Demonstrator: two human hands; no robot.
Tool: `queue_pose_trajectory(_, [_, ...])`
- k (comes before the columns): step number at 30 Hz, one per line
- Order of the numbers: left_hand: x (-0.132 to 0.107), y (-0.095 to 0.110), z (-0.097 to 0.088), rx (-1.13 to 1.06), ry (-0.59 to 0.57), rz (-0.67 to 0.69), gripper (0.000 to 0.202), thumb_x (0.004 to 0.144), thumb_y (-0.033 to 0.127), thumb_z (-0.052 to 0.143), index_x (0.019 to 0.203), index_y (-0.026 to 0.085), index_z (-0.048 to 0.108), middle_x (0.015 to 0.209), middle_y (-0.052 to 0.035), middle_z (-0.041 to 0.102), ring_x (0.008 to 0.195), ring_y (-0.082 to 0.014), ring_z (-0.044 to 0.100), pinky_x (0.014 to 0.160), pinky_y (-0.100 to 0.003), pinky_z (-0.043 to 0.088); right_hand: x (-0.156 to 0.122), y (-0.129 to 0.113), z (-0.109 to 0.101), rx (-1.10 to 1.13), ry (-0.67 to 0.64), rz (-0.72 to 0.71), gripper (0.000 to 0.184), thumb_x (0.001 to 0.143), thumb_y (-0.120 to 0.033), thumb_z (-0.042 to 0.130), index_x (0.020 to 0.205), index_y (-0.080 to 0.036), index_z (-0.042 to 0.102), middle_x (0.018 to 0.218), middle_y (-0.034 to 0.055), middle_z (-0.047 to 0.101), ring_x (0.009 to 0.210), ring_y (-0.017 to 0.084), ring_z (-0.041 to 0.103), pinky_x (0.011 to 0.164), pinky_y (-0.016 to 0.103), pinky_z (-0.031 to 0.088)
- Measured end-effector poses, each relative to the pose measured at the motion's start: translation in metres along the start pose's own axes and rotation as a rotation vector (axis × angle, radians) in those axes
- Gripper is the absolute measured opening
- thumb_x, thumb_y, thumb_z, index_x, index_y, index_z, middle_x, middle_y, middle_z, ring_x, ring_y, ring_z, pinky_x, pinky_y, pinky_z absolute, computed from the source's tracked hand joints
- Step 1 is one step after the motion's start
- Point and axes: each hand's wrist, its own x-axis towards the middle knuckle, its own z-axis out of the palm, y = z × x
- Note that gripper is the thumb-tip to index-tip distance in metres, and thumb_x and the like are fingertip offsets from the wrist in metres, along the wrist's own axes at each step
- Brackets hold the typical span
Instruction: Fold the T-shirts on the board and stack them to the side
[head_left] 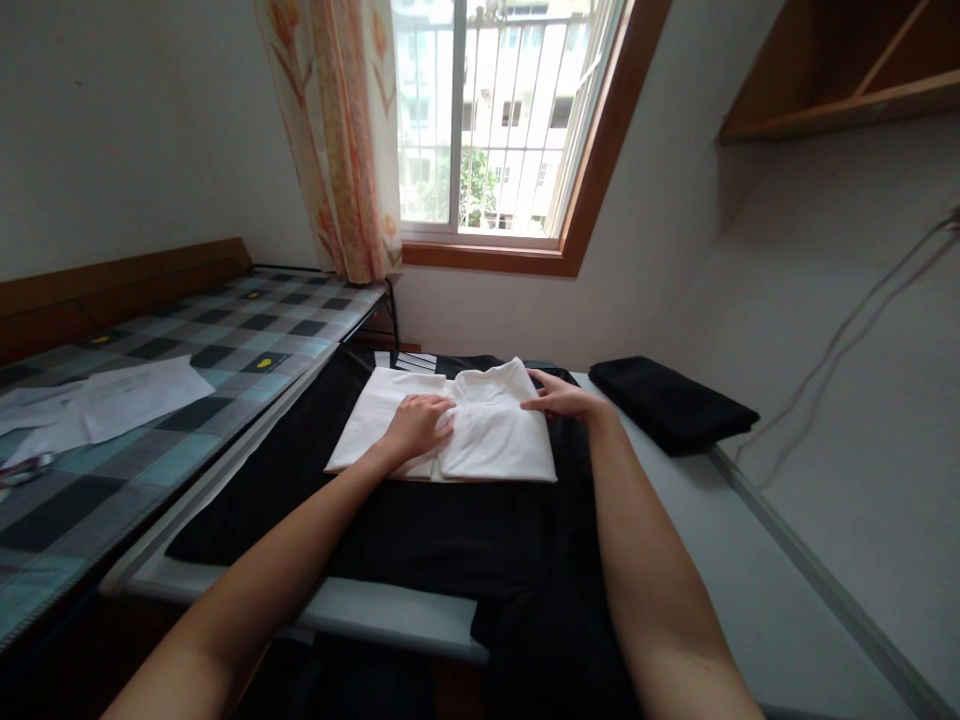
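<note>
A white folded garment [495, 430] lies on a black cloth [442, 525] spread over a light table; its exact kind is unclear. It shows two side-by-side panels with a seam or gap down the middle, and its top right edge is slightly raised and wrinkled. My left hand [416, 428] rests palm down near that middle line, fingers stretched over the fabric. At the right edge, my right hand [561, 396] holds the fabric between thumb and fingers, with some fingertips hidden behind the cloth.
A folded black cloth [671, 402] sits on the table's right side by the wall. White strips [416, 362] lie behind the garment. To the left stands a bed with a checked mattress [300, 315] and paper sheets [142, 395]. A window [510, 130] and curtain [349, 140] are ahead.
</note>
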Motion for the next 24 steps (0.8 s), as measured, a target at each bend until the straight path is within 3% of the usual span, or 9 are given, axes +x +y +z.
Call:
queue_pose_trajectory(4, [-0.003, 0.003, 0.008, 0.013, -0.057, 0.078, 0.036, 0.088, 0.044, 0.053, 0.116, 0.026, 0.066, 0.134, -0.005, 0.06, 0.121, -0.0271, 0.053, 0.104, -0.042, 0.037, -0.007, -0.002, -0.017, 0.006, 0.072, -0.037, 0.08, 0.07, -0.031, 0.079, 0.141, -0.024, 0.043, 0.104, 0.0077, 0.068, 0.075, 0.016, 0.064, 0.057, 0.022, 0.051])
queue_pose_trajectory(6, [-0.004, 0.007, 0.014, 0.029, -0.07, 0.095, 0.041, 0.089, 0.046, 0.052, 0.123, 0.025, 0.062, 0.138, -0.0062, 0.056, 0.127, -0.0284, 0.048, 0.106, -0.044, 0.034, -0.006, 0.002, -0.02, -0.069, 0.096, 0.024, 0.071, 0.069, -0.03, 0.079, 0.134, -0.02, 0.051, 0.099, 0.0079, 0.069, 0.07, 0.015, 0.063, 0.053, 0.022, 0.049])
queue_pose_trajectory(9, [-0.003, 0.01, 0.019, 0.058, -0.071, 0.091, 0.04, 0.09, 0.039, 0.051, 0.126, 0.023, 0.06, 0.135, -0.0074, 0.058, 0.125, -0.0274, 0.049, 0.107, -0.045, 0.033, -0.002, 0.011, -0.016, -0.214, 0.09, 0.18, 0.058, 0.067, -0.029, 0.08, 0.119, -0.016, 0.061, 0.099, 0.0098, 0.069, 0.068, 0.015, 0.062, 0.048, 0.021, 0.049])
queue_pose_trajectory(12, [-0.002, 0.009, 0.018, 0.081, -0.079, 0.091, 0.036, 0.087, 0.031, 0.054, 0.122, 0.023, 0.061, 0.13, -0.0067, 0.061, 0.12, -0.025, 0.053, 0.105, -0.042, 0.035, -0.001, 0.016, -0.01, -0.234, 0.072, 0.244, 0.06, 0.064, -0.033, 0.083, 0.119, -0.018, 0.062, 0.114, 0.0126, 0.065, 0.078, 0.018, 0.064, 0.051, 0.023, 0.054])
queue_pose_trajectory(16, [-0.002, 0.007, 0.016, 0.088, -0.079, 0.107, 0.037, 0.09, 0.04, 0.051, 0.121, 0.024, 0.061, 0.136, -0.0072, 0.057, 0.123, -0.0249, 0.051, 0.105, -0.042, 0.036, -0.007, 0.011, -0.01, -0.172, 0.022, 0.281, 0.088, 0.062, -0.041, 0.083, 0.14, -0.025, 0.045, 0.133, 0.0147, 0.054, 0.089, 0.024, 0.066, 0.057, 0.031, 0.06])
queue_pose_trajectory(19, [-0.002, 0.007, 0.014, 0.091, -0.074, 0.109, 0.04, 0.091, 0.047, 0.049, 0.12, 0.023, 0.062, 0.139, -0.0082, 0.054, 0.125, -0.0256, 0.05, 0.104, -0.042, 0.037, -0.014, 0.002, -0.012, -0.095, -0.049, 0.248, 0.104, 0.062, -0.038, 0.084, 0.149, -0.031, 0.028, 0.141, 0.0139, 0.049, 0.094, 0.026, 0.066, 0.062, 0.034, 0.061])
queue_pose_trajectory(24, [-0.002, 0.012, 0.013, 0.125, -0.063, 0.105, 0.035, 0.091, 0.041, 0.05, 0.114, 0.02, 0.066, 0.135, -0.0088, 0.058, 0.121, -0.0257, 0.054, 0.102, -0.041, 0.04, -0.022, -0.013, -0.013, 0.009, 0.044, 0.106, 0.111, 0.068, -0.035, 0.08, 0.154, -0.036, 0.009, 0.149, 0.012, 0.04, 0.105, 0.027, 0.063, 0.073, 0.034, 0.059])
